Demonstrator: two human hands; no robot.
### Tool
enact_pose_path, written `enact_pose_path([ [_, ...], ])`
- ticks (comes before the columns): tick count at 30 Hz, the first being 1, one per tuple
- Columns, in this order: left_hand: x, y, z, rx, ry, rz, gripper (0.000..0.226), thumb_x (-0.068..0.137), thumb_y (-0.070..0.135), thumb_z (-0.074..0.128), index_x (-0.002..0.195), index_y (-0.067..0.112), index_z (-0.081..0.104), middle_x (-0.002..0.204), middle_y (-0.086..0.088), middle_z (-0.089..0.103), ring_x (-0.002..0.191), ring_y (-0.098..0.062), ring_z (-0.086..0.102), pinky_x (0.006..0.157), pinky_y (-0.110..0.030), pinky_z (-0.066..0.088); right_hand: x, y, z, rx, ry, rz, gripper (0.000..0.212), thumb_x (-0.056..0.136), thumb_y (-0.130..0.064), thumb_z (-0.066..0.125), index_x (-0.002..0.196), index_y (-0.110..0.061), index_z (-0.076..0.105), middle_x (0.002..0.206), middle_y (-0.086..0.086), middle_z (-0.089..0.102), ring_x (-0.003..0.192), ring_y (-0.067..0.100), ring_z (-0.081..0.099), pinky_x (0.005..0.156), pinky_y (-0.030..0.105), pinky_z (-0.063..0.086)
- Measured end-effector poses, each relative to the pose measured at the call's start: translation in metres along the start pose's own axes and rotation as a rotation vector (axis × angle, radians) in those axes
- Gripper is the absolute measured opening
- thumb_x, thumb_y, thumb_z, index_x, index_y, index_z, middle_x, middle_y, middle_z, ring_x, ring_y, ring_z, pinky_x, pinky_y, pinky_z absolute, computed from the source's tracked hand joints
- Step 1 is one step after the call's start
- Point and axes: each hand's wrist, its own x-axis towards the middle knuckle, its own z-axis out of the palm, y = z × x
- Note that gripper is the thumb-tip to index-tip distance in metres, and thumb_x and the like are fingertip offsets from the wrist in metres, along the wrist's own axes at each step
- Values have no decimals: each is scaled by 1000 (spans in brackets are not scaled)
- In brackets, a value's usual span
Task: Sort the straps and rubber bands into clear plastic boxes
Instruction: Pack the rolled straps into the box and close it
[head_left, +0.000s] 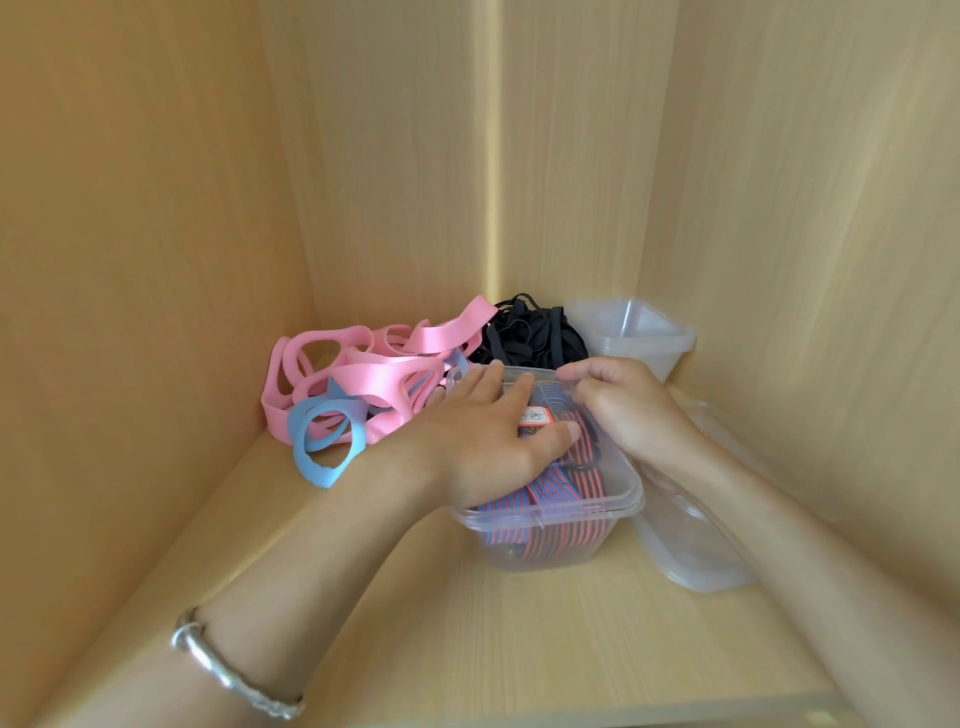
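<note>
The striped straps (550, 480) are flat woven bands in red and blue stripes. They are packed in loops inside a clear plastic box (545, 512), and more of them show through its near wall. A small white label (535, 415) with a red border lies on top of them.

The left hand (488, 436) reaches in over the box's left rim. Its fingers (519, 395) are straight and spread, pressing flat on the straps, and the label lies between the forefinger and the thumb. The right hand (623, 410) is at the box's far right corner with its thumb along the far rim. Its fingers (587, 395) are curled down onto the straps, but their tips are hidden, so I cannot tell whether they grip anything.

Just left of the left fingertips is a heap of pink rubber bands (363, 374) with a blue band (322, 441) leaning against it. Beyond both sets of fingers lies a pile of black bands (530, 332). Behind the right hand is a stack of empty boxes (639, 332). Everything sits on a wooden shelf (467, 623), and the left forearm wears a silver bracelet (234, 670).
</note>
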Motion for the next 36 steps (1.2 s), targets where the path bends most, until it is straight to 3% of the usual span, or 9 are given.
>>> enact_pose_path([
  [7, 3, 12, 7, 8, 26, -32, 74, 94, 63, 23, 153, 25, -2, 160, -4, -16, 146, -19, -19, 118, -46, -8, -1, 0, -5, 10, -34, -4, 30, 93, -2, 46, 107, -17, 68, 96, -6, 66, 95, 10, 63, 82, 23, 48],
  [12, 2, 9, 10, -35, 41, -23, 75, 94, 63, 23, 153, 26, -2, 160, -4, -14, 146, -17, -19, 118, -47, -6, -1, 0, -4, -126, -21, -74, 37, 93, -5, 43, 123, -14, 63, 120, 1, 65, 112, 15, 59, 101, 33, 45],
  [19, 3, 9, 11, -68, 65, -26, 76, 94, 63, 27, 153, 25, -1, 161, -3, -13, 146, -16, -18, 119, -45, -5, 0, -3, -6, -162, -50, -92, 38, 93, -6, 42, 123, -17, 62, 116, -5, 63, 110, 12, 58, 98, 29, 44],
  [23, 4, -3, 12, -272, 118, 39, 82, 89, 71, 33, 153, 28, 8, 162, 3, -1, 147, -11, -7, 120, -41, 2, 1, -7, -6, 67, -8, -93, 38, 91, 2, 47, 122, -16, 62, 104, -13, 62, 106, 8, 59, 98, 25, 44],
  [26, 0, -11, 6, -628, 262, 86, 64, 97, 49, 40, 153, 29, 15, 153, 15, 23, 143, -1, 14, 116, -23, 12, 2, -8, -4, 93, 28, -108, 37, 90, 2, 52, 120, -18, 61, 111, -6, 64, 105, 7, 59, 94, 22, 44],
  [28, 4, -17, 0, -738, 415, 58, 50, 101, 30, 39, 149, 29, 28, 131, 15, 45, 130, -3, 36, 102, -15, 27, 4, -6, -4, 118, 49, -83, 38, 88, 2, 54, 118, -20, 61, 114, -3, 64, 97, 7, 62, 87, 23, 48],
  [31, 15, -26, -7, -777, 626, 13, 45, 98, 9, 36, 141, 20, 42, 118, 13, 56, 113, -1, 50, 94, -12, 35, 6, -7, -6, 271, 85, -30, 40, 87, 8, 50, 118, -15, 58, 114, 3, 63, 63, 5, 65, 57, 19, 48],
  [34, 30, -37, -12, -805, 562, -19, 42, 94, -1, 33, 129, 12, 53, 115, -8, 63, 91, -16, 59, 83, -28, 48, 7, -13, -15, 519, 139, 29, 35, 90, 12, 43, 115, -9, 55, 106, 7, 62, 43, 6, 60, 39, 18, 45],
  [36, 35, -42, -14, -754, 440, -2, 30, 96, 0, 38, 113, 6, 62, 100, -10, 66, 78, -17, 60, 79, -28, 49, 9, -15, -27, 593, 212, 31, 30, 91, 10, 42, 108, -9, 57, 96, 5, 61, 36, 4, 55, 35, 16, 41],
])
